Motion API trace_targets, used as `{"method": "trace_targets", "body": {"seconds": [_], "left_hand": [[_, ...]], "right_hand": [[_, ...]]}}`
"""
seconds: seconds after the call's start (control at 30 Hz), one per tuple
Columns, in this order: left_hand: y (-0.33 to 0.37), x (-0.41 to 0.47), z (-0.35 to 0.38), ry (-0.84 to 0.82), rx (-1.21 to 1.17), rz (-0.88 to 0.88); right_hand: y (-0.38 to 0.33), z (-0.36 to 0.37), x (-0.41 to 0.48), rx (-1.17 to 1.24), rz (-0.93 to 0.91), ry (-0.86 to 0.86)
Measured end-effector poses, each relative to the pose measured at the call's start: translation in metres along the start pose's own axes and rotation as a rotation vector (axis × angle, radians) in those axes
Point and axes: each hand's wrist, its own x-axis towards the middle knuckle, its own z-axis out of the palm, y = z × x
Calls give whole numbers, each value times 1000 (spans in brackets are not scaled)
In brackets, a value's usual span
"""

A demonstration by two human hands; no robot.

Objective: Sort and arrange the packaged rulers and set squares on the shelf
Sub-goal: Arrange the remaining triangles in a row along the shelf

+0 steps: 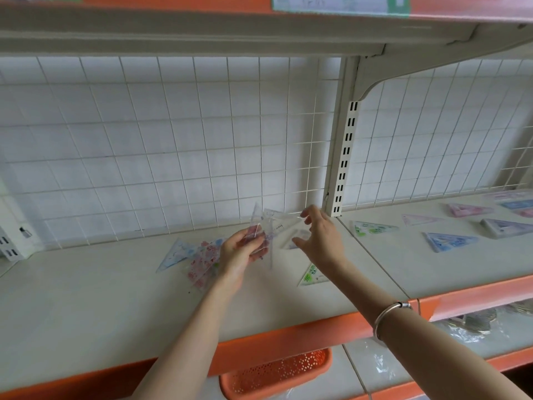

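Above the white shelf (pixel 115 307) my left hand (pixel 239 255) grips a bunch of clear packaged set squares (pixel 271 223), held up near the wire grid back. My right hand (pixel 320 235) pinches the right side of the same bunch between thumb and fingers. Under my left hand lie a blue set square (pixel 176 255) and a pink-patterned pack (pixel 202 267). A green-printed set square (pixel 313 275) lies beneath my right wrist.
On the right shelf section lie several set squares: green (pixel 372 228), blue (pixel 448 241), purple (pixel 507 226), pink (pixel 467 209). A slotted upright post (pixel 344 157) divides the sections. An orange basket (pixel 277 373) sits on the shelf below.
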Motion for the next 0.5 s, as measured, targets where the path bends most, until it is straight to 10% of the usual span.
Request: {"method": "trace_targets", "body": {"seconds": [0.5], "left_hand": [[-1,-1,2,-106,88,-55]], "right_hand": [[3,2,25,28,-199,-329]]}}
